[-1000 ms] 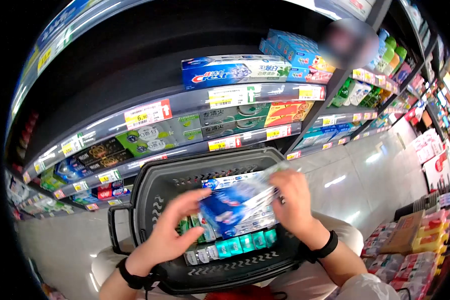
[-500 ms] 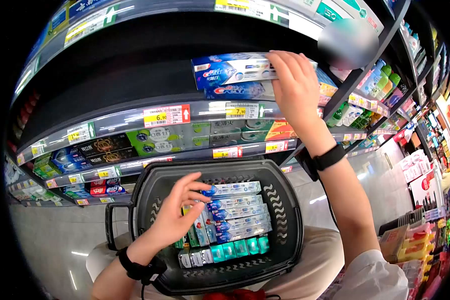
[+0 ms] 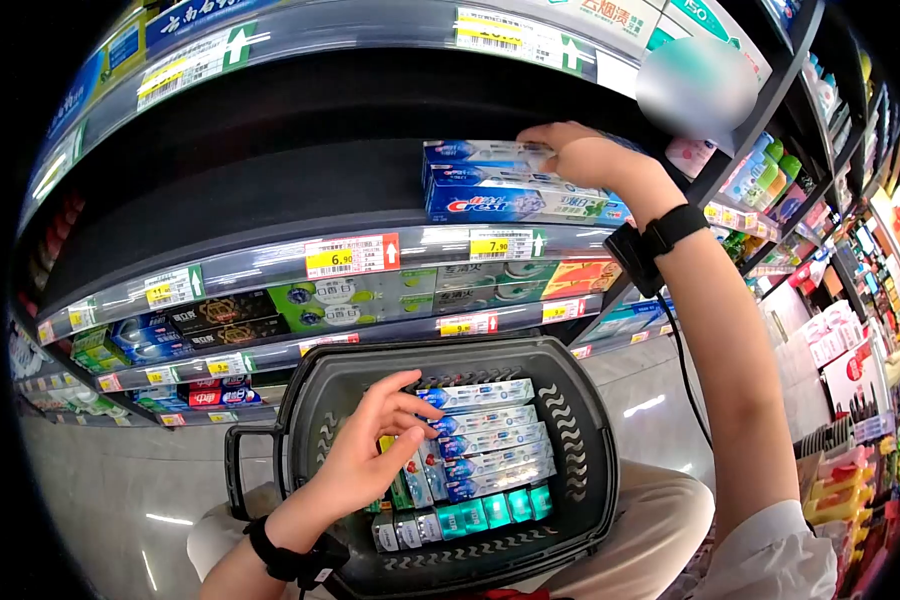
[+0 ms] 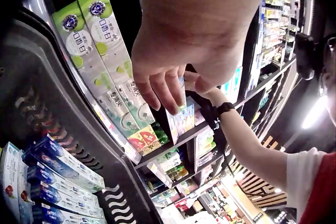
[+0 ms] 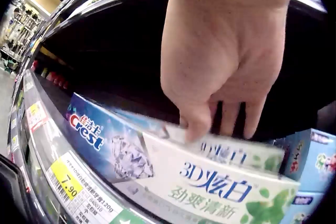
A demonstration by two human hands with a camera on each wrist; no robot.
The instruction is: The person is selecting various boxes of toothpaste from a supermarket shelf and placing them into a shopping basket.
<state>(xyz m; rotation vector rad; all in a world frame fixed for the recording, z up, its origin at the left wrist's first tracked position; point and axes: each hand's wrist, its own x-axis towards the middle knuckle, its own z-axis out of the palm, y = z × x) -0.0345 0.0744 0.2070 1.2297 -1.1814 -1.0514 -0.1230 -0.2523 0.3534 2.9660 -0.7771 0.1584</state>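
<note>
My right hand (image 3: 585, 160) reaches onto the dark shelf and pinches a Crest toothpaste box (image 5: 262, 155), thumb on its near side and fingers behind it. That box stands right behind another blue and white Crest box (image 3: 520, 203), which lies along the shelf's front edge. Lower down, my left hand (image 3: 370, 450) hovers over the left part of the black shopping basket (image 3: 595, 420), fingers loosely bent and holding nothing. Inside the basket, several blue and white toothpaste boxes (image 3: 495, 440) lie in a row, with teal boxes (image 3: 495, 510) in front of them.
A price rail (image 3: 440, 250) runs along the shelf front, with a lower shelf of toothpaste boxes (image 3: 325, 303) beneath. Blue boxes (image 5: 315, 155) stand beside the Crest boxes. To the right, an aisle floor (image 3: 650, 410) separates the shelving from stacked goods (image 3: 850, 360).
One second ago both hands were over the basket with a blurred blue and white box. The right hand then carried a toothpaste box up to the shelf, and it now stands behind the front one.
</note>
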